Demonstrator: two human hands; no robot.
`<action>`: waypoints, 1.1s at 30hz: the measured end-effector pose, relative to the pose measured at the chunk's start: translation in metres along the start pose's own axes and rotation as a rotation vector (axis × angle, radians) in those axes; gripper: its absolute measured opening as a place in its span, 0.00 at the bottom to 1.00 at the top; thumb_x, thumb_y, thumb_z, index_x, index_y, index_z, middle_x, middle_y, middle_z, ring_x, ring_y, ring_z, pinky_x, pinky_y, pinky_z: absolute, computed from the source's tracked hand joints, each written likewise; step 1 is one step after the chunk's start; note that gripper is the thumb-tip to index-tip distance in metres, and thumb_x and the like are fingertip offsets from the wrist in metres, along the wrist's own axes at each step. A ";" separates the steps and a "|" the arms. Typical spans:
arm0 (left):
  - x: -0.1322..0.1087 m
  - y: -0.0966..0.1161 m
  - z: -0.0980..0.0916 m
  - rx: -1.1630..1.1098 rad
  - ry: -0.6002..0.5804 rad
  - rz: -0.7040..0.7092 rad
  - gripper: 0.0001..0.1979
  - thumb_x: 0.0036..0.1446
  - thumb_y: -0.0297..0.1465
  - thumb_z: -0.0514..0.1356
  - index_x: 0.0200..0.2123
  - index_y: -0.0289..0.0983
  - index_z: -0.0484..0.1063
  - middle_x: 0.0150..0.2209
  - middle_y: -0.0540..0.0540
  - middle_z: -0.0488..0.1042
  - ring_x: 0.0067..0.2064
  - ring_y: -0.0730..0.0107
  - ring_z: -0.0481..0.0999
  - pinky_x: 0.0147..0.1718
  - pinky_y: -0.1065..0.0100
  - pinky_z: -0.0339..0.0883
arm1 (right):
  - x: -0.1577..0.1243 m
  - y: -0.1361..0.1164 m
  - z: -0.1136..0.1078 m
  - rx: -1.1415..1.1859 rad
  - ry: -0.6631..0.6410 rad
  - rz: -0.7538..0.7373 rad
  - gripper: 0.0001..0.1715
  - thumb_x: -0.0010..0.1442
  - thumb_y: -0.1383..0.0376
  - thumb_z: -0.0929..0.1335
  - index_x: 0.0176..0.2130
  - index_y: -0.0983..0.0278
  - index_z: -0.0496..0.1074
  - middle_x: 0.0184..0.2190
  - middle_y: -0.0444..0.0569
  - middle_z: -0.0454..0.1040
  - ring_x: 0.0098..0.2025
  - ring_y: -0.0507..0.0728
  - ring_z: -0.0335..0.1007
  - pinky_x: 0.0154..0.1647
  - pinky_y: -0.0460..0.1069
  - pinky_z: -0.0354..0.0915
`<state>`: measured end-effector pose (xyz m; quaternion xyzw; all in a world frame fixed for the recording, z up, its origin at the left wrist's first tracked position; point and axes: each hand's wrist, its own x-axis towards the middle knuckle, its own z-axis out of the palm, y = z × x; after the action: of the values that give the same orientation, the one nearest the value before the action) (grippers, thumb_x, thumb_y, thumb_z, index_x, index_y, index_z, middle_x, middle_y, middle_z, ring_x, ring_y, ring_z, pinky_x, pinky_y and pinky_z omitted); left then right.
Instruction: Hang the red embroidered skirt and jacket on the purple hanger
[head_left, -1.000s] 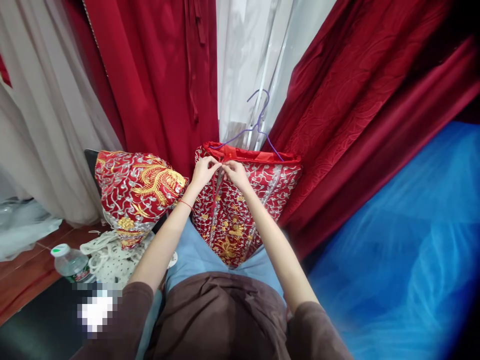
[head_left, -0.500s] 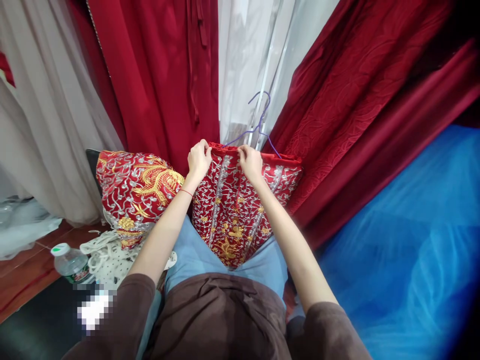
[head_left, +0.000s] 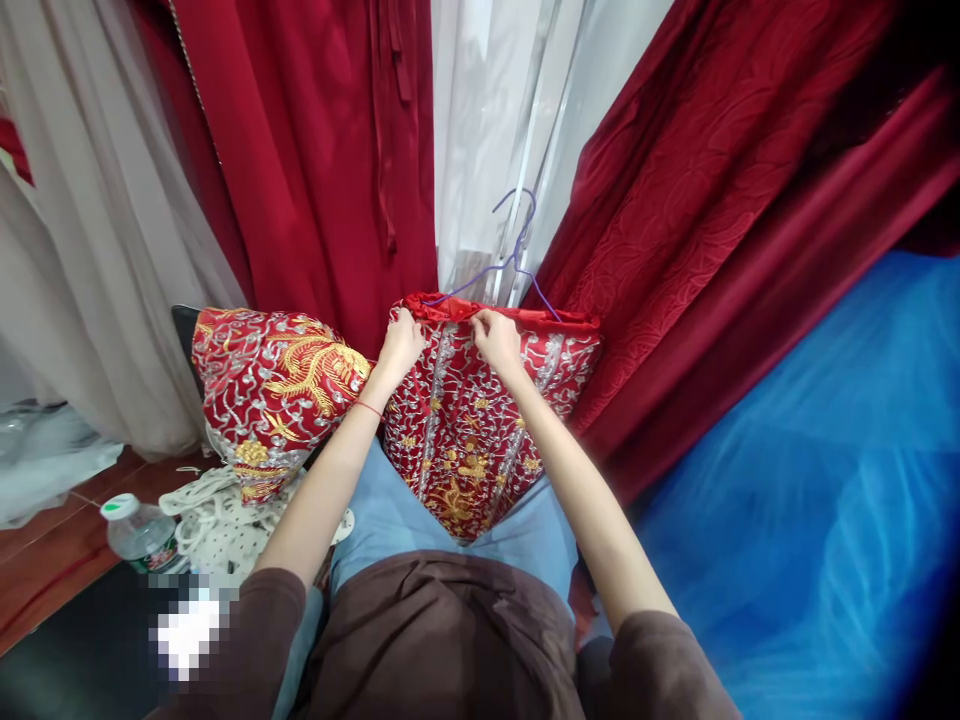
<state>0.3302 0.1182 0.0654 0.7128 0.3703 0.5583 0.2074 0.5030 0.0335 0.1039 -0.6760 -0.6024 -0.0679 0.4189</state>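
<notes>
Fingers point(head_left: 406, 318) of the left hand point(head_left: 403, 350) are pressed together, and by them the red top edge point(head_left: 450, 308) of a richly embroidered garment point(head_left: 469, 420) is pinched, close to its left corner. By the right hand point(head_left: 498, 345) the same edge is gripped nearer to the middle, with the thumb and the fingertips brought together on the cloth (how much fabric is caught between them cannot be told, since the tips are partly covered). Between the two hands a short length of the edge is held, and it is slightly crumpled. The garment is placed in front of the body, its lower end narrowed to a point between the thighs of the light blue trousers point(head_left: 375, 505); its red ground is covered with silver lines and gold motifs. At the top edge a purple hanger point(head_left: 515, 262) is seen, its hook raised and its two arms sloped down to the red cloth. To the left, just beside the left forearm point(head_left: 330, 500), a second embroidered piece point(head_left: 277, 390) is laid, and below it a white dotted cloth point(head_left: 217, 525) and a clear bottle point(head_left: 142, 535) are found. Red drapes point(head_left: 322, 150) are hung behind, and at the far right blue tulle point(head_left: 810, 480) is spread.
</notes>
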 end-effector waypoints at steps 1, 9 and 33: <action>0.001 0.003 0.000 0.008 0.003 0.028 0.02 0.61 0.28 0.57 0.36 0.39 0.65 0.23 0.48 0.72 0.26 0.64 0.76 0.35 0.63 0.71 | 0.001 -0.001 -0.001 0.026 0.011 0.002 0.15 0.65 0.63 0.62 0.41 0.61 0.77 0.40 0.51 0.80 0.42 0.60 0.73 0.43 0.51 0.65; -0.010 0.025 -0.017 0.061 -0.038 0.021 0.12 0.59 0.29 0.51 0.31 0.40 0.74 0.23 0.48 0.71 0.28 0.65 0.72 0.34 0.66 0.64 | 0.000 0.008 0.006 -0.008 -0.201 0.043 0.14 0.63 0.62 0.65 0.33 0.63 0.78 0.33 0.52 0.80 0.36 0.58 0.73 0.39 0.50 0.63; 0.009 0.027 -0.015 0.146 -0.019 0.200 0.16 0.54 0.38 0.68 0.47 0.44 0.80 0.30 0.48 0.73 0.32 0.67 0.71 0.34 0.68 0.62 | -0.008 0.000 0.009 0.050 -0.103 -0.175 0.22 0.62 0.64 0.66 0.56 0.65 0.68 0.28 0.46 0.77 0.33 0.58 0.73 0.40 0.50 0.65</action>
<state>0.3245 0.1058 0.0948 0.7648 0.3350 0.5409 0.1018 0.4971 0.0328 0.0934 -0.6127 -0.6816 -0.0544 0.3964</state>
